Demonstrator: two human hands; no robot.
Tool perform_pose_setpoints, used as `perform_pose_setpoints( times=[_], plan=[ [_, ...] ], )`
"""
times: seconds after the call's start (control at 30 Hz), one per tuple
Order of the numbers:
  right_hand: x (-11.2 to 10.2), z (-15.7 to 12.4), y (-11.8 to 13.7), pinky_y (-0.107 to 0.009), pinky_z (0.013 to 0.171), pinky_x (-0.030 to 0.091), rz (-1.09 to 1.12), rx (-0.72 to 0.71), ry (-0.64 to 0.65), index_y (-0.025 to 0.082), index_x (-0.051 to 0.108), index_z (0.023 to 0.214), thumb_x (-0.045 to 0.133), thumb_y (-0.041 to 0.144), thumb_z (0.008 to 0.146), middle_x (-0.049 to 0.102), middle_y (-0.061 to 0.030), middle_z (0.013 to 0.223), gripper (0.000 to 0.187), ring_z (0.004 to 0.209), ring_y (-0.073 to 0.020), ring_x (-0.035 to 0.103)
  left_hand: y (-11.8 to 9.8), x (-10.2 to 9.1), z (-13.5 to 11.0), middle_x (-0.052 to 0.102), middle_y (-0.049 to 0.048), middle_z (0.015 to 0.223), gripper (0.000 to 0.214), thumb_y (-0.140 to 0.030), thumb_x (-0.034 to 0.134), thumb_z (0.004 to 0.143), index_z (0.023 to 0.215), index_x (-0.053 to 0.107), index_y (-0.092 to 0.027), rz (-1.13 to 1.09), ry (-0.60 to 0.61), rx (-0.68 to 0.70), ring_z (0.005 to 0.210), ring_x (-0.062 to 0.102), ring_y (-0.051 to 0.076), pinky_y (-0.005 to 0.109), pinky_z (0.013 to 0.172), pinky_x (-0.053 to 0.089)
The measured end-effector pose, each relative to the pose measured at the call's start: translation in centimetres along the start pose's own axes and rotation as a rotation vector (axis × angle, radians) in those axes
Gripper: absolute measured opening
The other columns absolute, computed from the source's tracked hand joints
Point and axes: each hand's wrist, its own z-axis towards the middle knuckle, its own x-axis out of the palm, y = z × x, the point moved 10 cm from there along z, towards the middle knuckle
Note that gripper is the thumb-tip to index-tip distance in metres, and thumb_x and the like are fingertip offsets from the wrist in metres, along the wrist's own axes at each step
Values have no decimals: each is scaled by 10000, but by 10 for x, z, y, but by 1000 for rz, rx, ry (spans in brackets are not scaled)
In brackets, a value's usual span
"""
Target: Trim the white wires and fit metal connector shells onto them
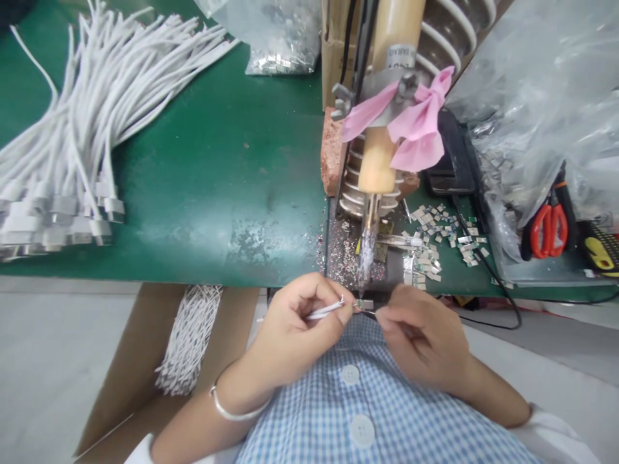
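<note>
My left hand (pixel 307 325) is closed on white cables (pixel 323 312) whose stripped ends show fine bare wires. At those ends sits a small metal USB connector (pixel 366 304), just under the soldering iron's (pixel 368 245) tip. The iron points down, clamped above the bench edge, with a pink cloth strip (pixel 420 119) tied round its clamp. My right hand (pixel 425 338) pinches a thin strand that looks like solder wire (pixel 368 313), reaching toward the connector. Whether the tip touches the joint I cannot tell.
A bundle of white USB cables (pixel 97 116) lies on the green bench (pixel 203 180) at left. Loose connectors (pixel 430 258) and red-handled cutters (pixel 549 229) lie at right. Below the bench, a cardboard box (pixel 130 361) holds more white cables. Plastic bags (pixel 285 38) stand behind.
</note>
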Motion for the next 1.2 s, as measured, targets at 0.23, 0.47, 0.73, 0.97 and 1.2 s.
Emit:
perform_pose_setpoints(
  times=[0.23, 0.47, 0.73, 0.97, 1.2],
  plan=[
    [-2, 1, 4, -337, 734, 628, -13, -22, -15, 219, 524, 883, 571, 69, 798, 634, -67, 936, 178, 908, -194, 697, -2, 0, 3, 680, -10, 746, 186, -61, 650, 770, 658, 557, -177, -6, -44, -4, 644, 600, 90, 178, 585, 480],
    [-2, 1, 4, -300, 752, 632, 43, -67, -40, 188, 504, 863, 544, 10, 778, 675, -93, 934, 201, 912, -169, 704, -2, 2, 3, 676, -17, 769, 172, -65, 650, 794, 682, 578, -173, -30, -35, 7, 663, 592, 78, 166, 613, 479],
    [-3, 3, 6, -307, 728, 639, 17, -84, -37, 189, 507, 855, 544, 14, 785, 678, -96, 924, 192, 892, -176, 707, -1, 4, 3, 654, -43, 765, 198, -5, 622, 795, 696, 584, -172, -63, 1, 34, 665, 567, 46, 123, 617, 456],
    [-5, 7, 5, -323, 706, 639, -8, -50, -42, 209, 507, 841, 554, 43, 794, 677, -68, 909, 179, 862, -178, 710, -4, 3, 6, 651, -39, 742, 203, 8, 623, 786, 687, 587, -165, -84, -15, 42, 640, 559, 45, 123, 591, 448],
    [-8, 10, 7, -307, 735, 637, -15, -63, -48, 200, 517, 835, 563, 34, 783, 675, -66, 920, 180, 883, -174, 709, -9, 5, 7, 653, -39, 756, 194, 2, 629, 784, 703, 594, -171, -107, -4, 51, 659, 569, 51, 133, 605, 458]
  ],
)
